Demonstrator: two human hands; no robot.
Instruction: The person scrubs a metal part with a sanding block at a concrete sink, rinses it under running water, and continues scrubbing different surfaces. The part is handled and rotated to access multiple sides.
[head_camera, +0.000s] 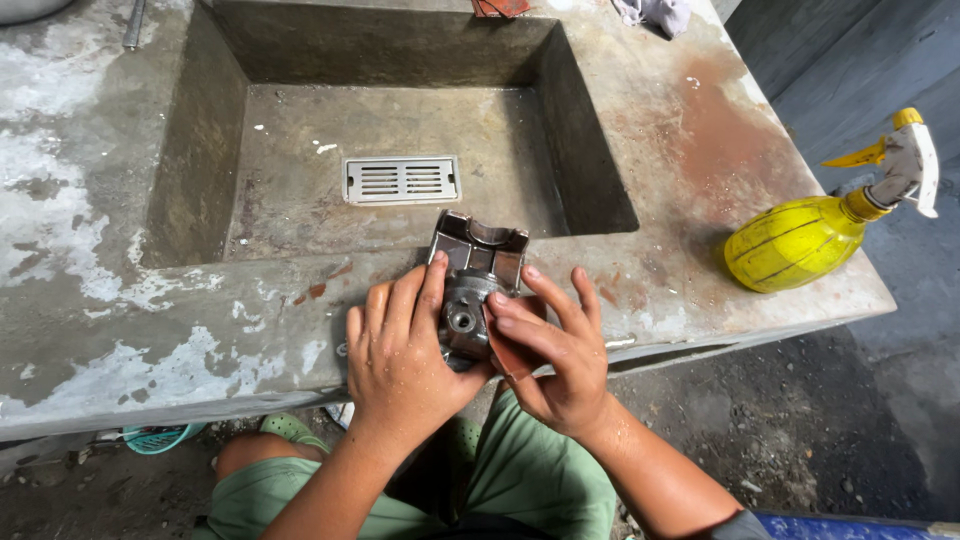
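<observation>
My arms are bare to the elbow, wet with droplets. I wear green shorts (530, 480) and green sandals (285, 428).

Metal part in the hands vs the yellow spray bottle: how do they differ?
The metal part is grey-brown and angular; the spray bottle is yellow and rounded. The part is held by the left hand and right hand; the bottle lies untouched on its side. Both rest on the concrete sink ledge.
</observation>
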